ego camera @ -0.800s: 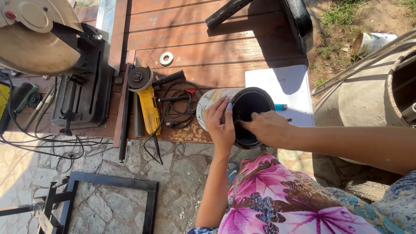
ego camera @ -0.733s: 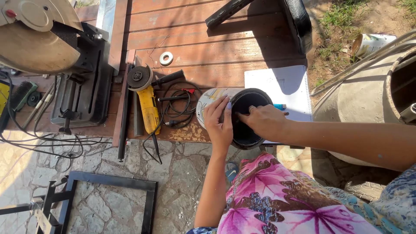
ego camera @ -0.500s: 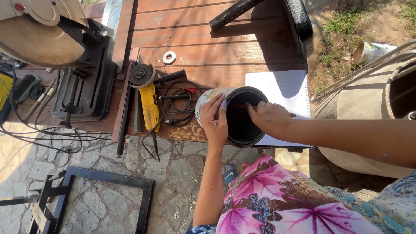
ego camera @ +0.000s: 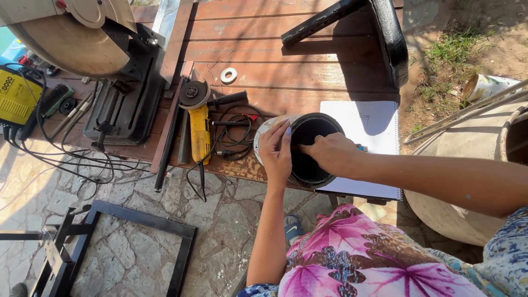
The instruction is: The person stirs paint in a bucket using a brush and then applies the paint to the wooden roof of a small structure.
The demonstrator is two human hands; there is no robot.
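Black-lined can (ego camera: 308,148) lying on its side at the near edge of a wooden table (ego camera: 286,71), open mouth facing up toward the camera. Well left of the hands sit a chop saw (ego camera: 82,49) and a yellow angle grinder (ego camera: 199,118) with coiled cable. Left hand (ego camera: 276,154) grips the can's left rim, fingers curled over it. Right hand (ego camera: 330,154) rests closed on the right rim; I cannot tell what it pinches. Just right lies a spiral notebook (ego camera: 368,126)
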